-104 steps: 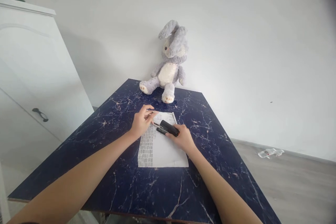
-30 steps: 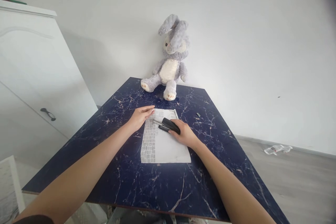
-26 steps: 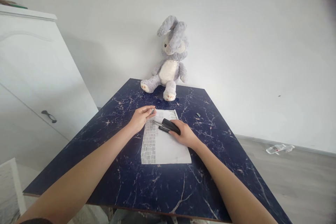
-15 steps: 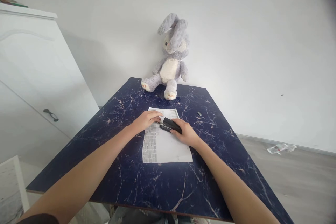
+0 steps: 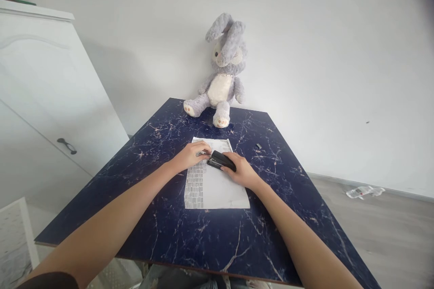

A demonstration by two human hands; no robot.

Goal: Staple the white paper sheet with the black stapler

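Note:
A sheet of paper (image 5: 225, 192) with a grey brick-like pattern down its left side lies on the dark blue marbled table (image 5: 217, 239). Over the sheet, my right hand (image 5: 242, 170) is wrapped round the rear of a black stapler (image 5: 222, 160), whose front points left. My left hand (image 5: 192, 156) is at the stapler's front end, fingertips and thumb bent together in a pinch. Whatever those fingers hold is too small to make out. A small dark piece (image 5: 258, 146) rests on the table to the right of the paper.
A grey plush rabbit (image 5: 222, 90) sits at the table's far edge against the wall. To the left stands a white cabinet (image 5: 44, 81) with a dark handle. A crumpled clear plastic bottle (image 5: 361, 192) lies on the floor at the right.
The stapler's upper arm and base look closer together than before. My left fingers have curled in more at its front end. My right hand keeps its grip.

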